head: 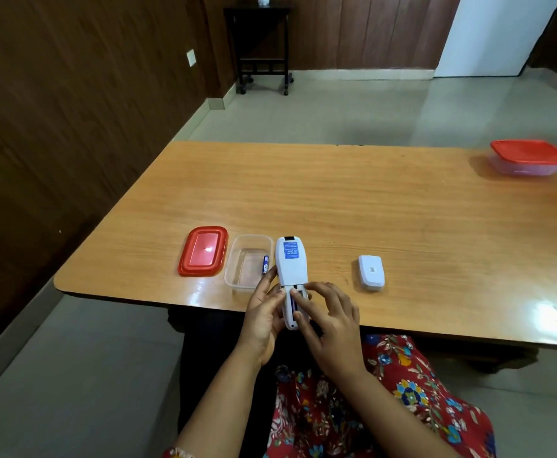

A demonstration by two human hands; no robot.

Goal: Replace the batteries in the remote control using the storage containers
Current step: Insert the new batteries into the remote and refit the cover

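Both forearms come up from the bottom of the view, over a lap with red flowered cloth [402,408]. The left hand [263,320] is half closed around the left side of the white remote control [292,276], with its thumb on the back. The right hand [328,322] is spread wide, and its fingertips [295,294] press into the open battery compartment at the near end, where a blue battery shows. The remote lies face down, and its near end hangs over the near edge of the wooden table [369,206]. Touching its left side stands an open clear container [249,262] with one battery [265,264] inside against the right wall. Its red lid [203,251] lies just beside it, on the left. The white battery cover [371,272] lies near on the right. A closed container [530,158] stands at the far right corner, well apart; the middle of the table is free.
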